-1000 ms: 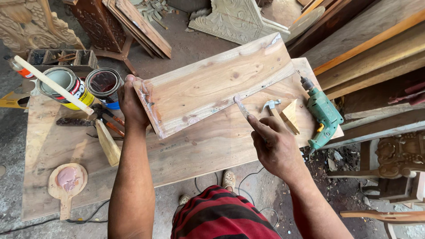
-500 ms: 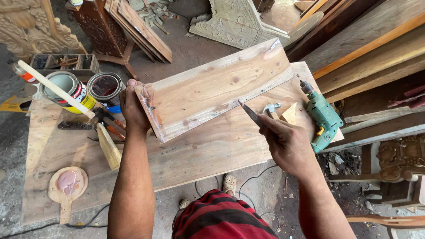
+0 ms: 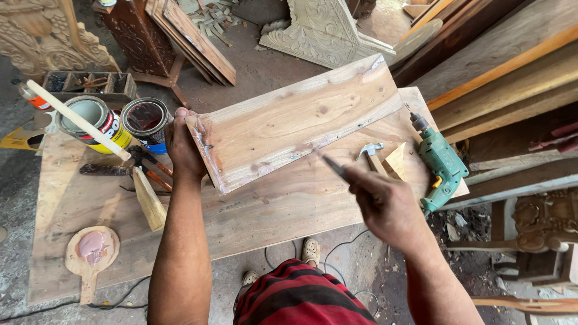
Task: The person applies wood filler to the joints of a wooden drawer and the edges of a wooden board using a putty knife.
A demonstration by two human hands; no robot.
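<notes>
Left hand clamped on the near end of the wooden board, tilted up off the workbench — stiff, fairly heavy, best gripped by its edges. Right hand pinches a thin pointed tool beside it.

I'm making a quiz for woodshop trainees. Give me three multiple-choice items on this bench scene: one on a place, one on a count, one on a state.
1. Where does the green drill lie?
A. at the bench's right edge
B. beside the cans
C. on the floor

2. How many open cans stand at the far left of the bench?
A. one
B. two
C. four

3. How is the plank held?
A. lying flat, untouched
B. gripped at its end by the left hand
C. clamped

Answers: 1 A, it lies right of the hammer; 2 B, two stand side by side; 3 B, fingers wrap its end.
</notes>
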